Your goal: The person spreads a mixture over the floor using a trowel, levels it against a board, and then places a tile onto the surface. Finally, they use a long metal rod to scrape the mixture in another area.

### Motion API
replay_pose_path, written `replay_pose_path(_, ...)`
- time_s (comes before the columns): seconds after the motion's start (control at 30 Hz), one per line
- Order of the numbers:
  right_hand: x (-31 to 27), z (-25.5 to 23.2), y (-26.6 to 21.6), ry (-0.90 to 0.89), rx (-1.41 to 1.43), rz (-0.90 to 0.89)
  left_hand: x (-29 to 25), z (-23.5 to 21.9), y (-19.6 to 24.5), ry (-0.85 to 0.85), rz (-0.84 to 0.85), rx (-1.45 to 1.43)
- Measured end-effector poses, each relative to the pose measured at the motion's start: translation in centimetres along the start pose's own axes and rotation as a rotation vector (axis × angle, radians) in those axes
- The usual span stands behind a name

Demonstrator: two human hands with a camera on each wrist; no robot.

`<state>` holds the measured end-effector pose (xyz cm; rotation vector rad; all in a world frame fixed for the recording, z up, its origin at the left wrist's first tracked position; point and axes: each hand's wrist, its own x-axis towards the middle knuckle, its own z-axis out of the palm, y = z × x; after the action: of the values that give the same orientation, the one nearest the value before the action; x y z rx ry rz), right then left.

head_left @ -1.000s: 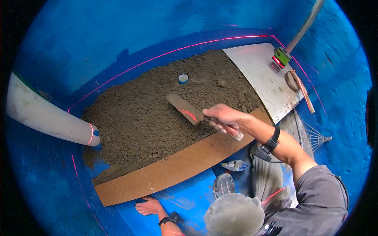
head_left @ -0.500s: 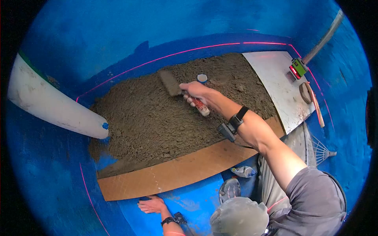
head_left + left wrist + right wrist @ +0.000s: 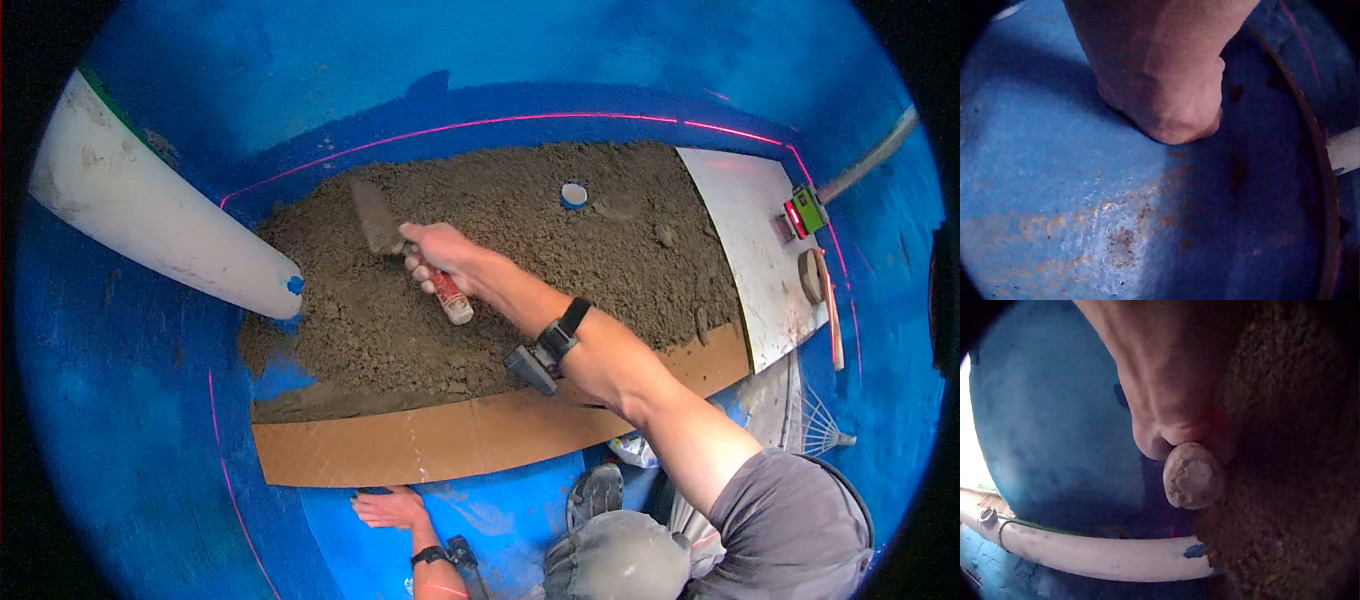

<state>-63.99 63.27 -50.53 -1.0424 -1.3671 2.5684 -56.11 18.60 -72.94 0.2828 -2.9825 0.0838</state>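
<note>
My right hand (image 3: 432, 252) grips the red handle of a trowel (image 3: 378, 217), whose dirty blade lies on the far left part of a bed of brown mortar (image 3: 520, 270). The right wrist view shows the handle's grey butt end (image 3: 1192, 475) sticking out under the hand (image 3: 1172, 394). My left hand (image 3: 390, 507) rests flat on the blue floor (image 3: 480, 520), fingers spread, just below a brown board (image 3: 440, 440) that edges the mortar. In the left wrist view the hand (image 3: 1166, 81) presses on the blue surface (image 3: 1054, 187).
A white pipe (image 3: 160, 225) enters from the left, ending at the mortar. A small white pipe stub (image 3: 574, 194) pokes out of the mortar. A pale panel (image 3: 760, 250), a green laser level (image 3: 803, 213), a wooden float (image 3: 820, 285) and a rake (image 3: 820, 425) lie right.
My right hand has carried the trowel from the middle of the mortar bed toward its far left, near the white pipe. The left hand stays on the floor.
</note>
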Motion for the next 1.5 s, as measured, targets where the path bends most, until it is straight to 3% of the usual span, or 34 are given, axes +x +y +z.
replay_pose_path(0.03, -0.2, 0.6, -0.4, -0.093, 0.021, 0.017, 0.0, 0.1, 0.1, -0.004, -0.004, -0.009)
replay_pose_path(0.1, -0.6, 1.0, -0.3, -0.062, -0.022, 0.010, 0.0, -0.2, 0.2, -0.019, -0.012, -0.014)
replay_pose_path(0.17, -0.6, 0.7, -0.2, 0.056, 0.210, -0.041, 0.0, -0.6, 0.3, -0.032, -0.038, -0.025)
replay_pose_path(0.27, 1.8, 1.9, 1.0, 0.140, 0.193, -0.048, 0.1, -1.1, 0.9, -0.034, -0.019, -0.022)
replay_pose_path(0.37, 3.6, 6.3, 1.8, 0.202, 0.292, -0.052, 0.5, -1.2, 0.5, -0.063, -0.033, -0.048)
replay_pose_path(0.47, 3.6, 6.1, 1.8, 0.221, 0.300, -0.069, 0.0, 0.6, -0.2, 0.028, 0.018, -0.017)
replay_pose_path(0.53, 2.4, 3.9, 1.0, -0.024, 0.051, -0.024, -0.1, 0.0, 0.1, 0.015, 0.009, -0.018)
replay_pose_path(0.63, 1.8, 3.1, 0.6, -0.140, 0.027, -0.018, 0.0, -0.1, 0.0, 0.022, 0.005, -0.011)
replay_pose_path(0.73, 1.9, 2.5, 0.8, -0.009, 0.069, -0.041, 0.2, 0.4, 0.2, 0.016, 0.006, -0.007)
replay_pose_path(0.77, 2.6, 2.4, 0.9, -0.009, 0.060, 0.025, 0.0, 0.4, -0.2, -0.007, 0.013, 0.007)
replay_pose_path(0.9, 2.0, 3.1, 2.0, -0.138, -0.029, 0.074, 0.2, -0.6, 0.1, -0.060, -0.055, -0.023)
replay_pose_path(0.97, -0.6, 2.8, 2.2, -0.346, -0.242, 0.198, 0.1, -1.0, 0.7, 0.026, -0.001, -0.047)
replay_pose_path(1.07, -4.9, 2.6, 1.3, -0.276, -0.315, 0.224, 0.3, -1.8, 1.0, -0.024, -0.026, -0.079)
replay_pose_path(1.17, -5.9, 1.4, 1.3, -0.124, -0.303, 0.067, 0.3, -2.0, 1.2, -0.045, -0.038, -0.069)
replay_pose_path(1.27, -5.0, 1.1, 3.3, -0.115, -0.321, 0.182, 0.3, -2.1, 0.9, -0.037, -0.028, -0.106)
replay_pose_path(1.37, -7.4, 3.8, 7.3, -0.185, -0.319, 0.182, 0.1, -1.9, 1.0, -0.036, -0.028, -0.022)
replay_pose_path(1.5, -9.2, 4.5, 6.2, -0.305, -0.386, 0.265, 0.4, -2.6, 1.1, -0.043, -0.032, -0.078)
